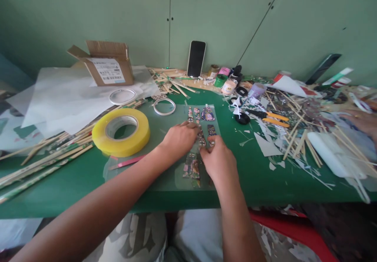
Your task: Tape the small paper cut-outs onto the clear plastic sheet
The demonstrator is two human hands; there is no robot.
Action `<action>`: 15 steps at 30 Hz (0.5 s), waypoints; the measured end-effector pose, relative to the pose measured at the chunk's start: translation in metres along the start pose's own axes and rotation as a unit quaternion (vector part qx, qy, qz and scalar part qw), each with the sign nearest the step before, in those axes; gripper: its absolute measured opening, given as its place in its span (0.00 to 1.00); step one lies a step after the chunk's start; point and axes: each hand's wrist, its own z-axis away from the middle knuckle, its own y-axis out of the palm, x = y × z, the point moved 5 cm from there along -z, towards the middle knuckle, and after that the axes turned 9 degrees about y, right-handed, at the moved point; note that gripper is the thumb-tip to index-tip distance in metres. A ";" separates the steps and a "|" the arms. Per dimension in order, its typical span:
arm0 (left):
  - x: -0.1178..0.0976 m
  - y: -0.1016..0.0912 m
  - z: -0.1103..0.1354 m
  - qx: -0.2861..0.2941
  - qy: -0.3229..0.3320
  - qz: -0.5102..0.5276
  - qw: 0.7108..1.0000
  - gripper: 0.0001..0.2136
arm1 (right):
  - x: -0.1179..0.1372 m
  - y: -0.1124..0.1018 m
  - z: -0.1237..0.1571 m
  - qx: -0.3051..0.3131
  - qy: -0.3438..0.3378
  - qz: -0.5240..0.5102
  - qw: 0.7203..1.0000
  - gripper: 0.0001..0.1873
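Observation:
On a clear plastic sheet (pixel 165 175) in front of me lie several small floral-patterned strips. Both my hands meet over one patterned strip (pixel 202 139) in the middle. My left hand (pixel 181 137) reaches in from the left, its bent fingers pressed together at the strip's upper end. Thumb and index finger of my right hand (pixel 219 160) close at its lower right side; the fingertips are partly hidden. Other patterned pieces (pixel 207 113) lie beyond the hands, and a further group (pixel 191 167) is nearer to me. Pink tweezers (pixel 128 162) rest beside my left forearm.
A big yellow tape roll (pixel 143 136) and a white ring (pixel 164 107) lie to the left. Behind are a cardboard box (pixel 118 73) and a propped phone (pixel 196 59). At right are orange-handled scissors (pixel 275 119), paper scraps, sticks and another person's hand (pixel 361 121).

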 end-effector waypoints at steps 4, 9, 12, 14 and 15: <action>0.003 0.015 0.003 -0.047 -0.003 -0.012 0.999 0.16 | 0.000 0.001 0.001 -0.001 -0.009 0.014 1.000 0.15; 0.005 0.023 0.007 -0.029 -0.002 -0.019 0.999 0.22 | 0.001 0.001 0.000 0.009 -0.017 0.032 0.999 0.16; 0.007 0.027 0.008 -0.006 -0.002 -0.016 1.000 0.25 | 0.000 0.001 -0.001 0.016 -0.019 0.037 0.999 0.17; 0.008 0.026 0.009 0.007 0.003 -0.007 1.000 0.26 | -0.003 -0.001 -0.002 0.018 -0.018 0.038 0.999 0.18; 0.008 0.024 0.010 0.014 0.006 -0.004 1.000 0.27 | -0.006 -0.003 -0.001 0.018 -0.017 0.039 0.999 0.18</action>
